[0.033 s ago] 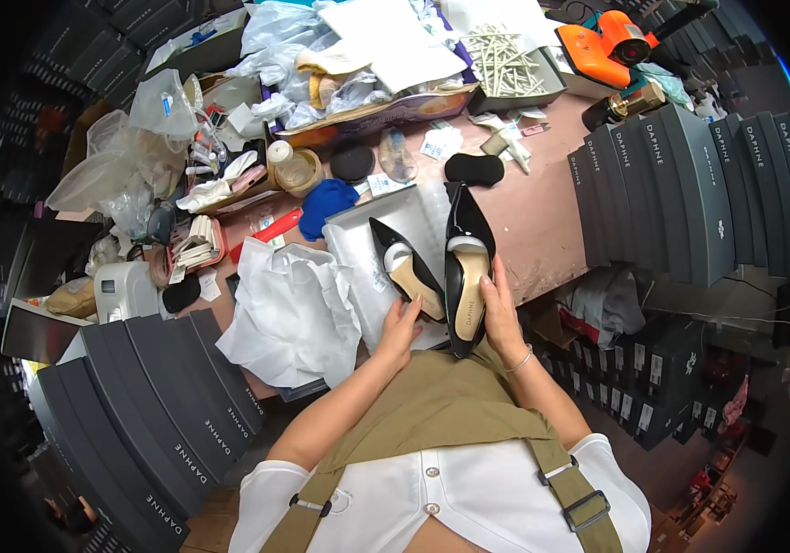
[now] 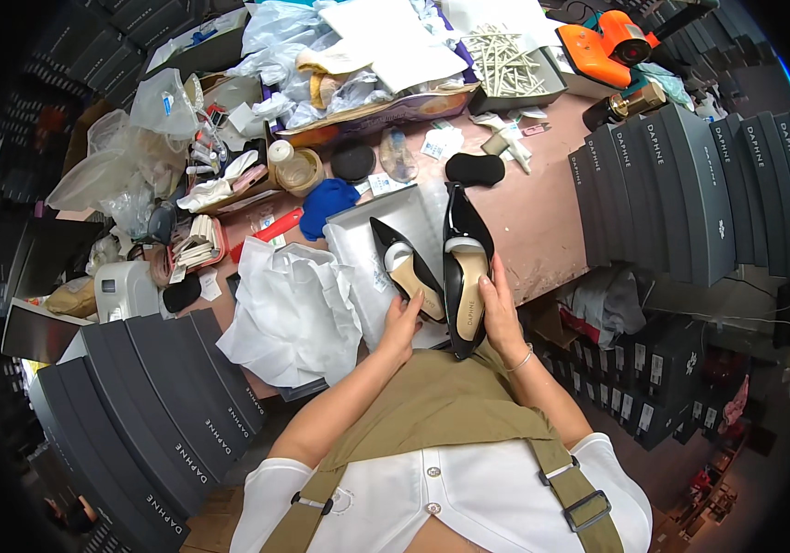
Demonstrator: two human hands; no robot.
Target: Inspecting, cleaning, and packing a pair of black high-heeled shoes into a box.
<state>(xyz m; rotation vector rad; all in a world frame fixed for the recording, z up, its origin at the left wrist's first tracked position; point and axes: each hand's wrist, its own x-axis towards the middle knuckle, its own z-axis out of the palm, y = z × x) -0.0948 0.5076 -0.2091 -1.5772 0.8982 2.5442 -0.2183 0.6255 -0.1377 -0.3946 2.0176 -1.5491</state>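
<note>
Glossy black pointed shoes (image 2: 467, 217): side by side, the left overlapping, from my view, the open grey cardboard box (image 2: 358, 214).
Crumpled white tissue paper (image 2: 289, 313): left of that box.
Blue cloth bundle (image 2: 328, 203): behind the box.
Black oval pad (image 2: 475, 170): on the pink tabletop (image 2: 542, 217), beyond the right shoe.
Dark grey cardboard boxes (image 2: 657, 203): I see rows left and right.
Thin white sticks (image 2: 508, 69): far side, left of the orange machine (image 2: 586, 55).

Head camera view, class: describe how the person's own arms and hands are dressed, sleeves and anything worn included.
The left sleeve and right sleeve are white and short, leaving both forearms bare. The left hand and right hand are ungloved. A thin, pale bracelet circles the right wrist; none shows on the left.
</note>
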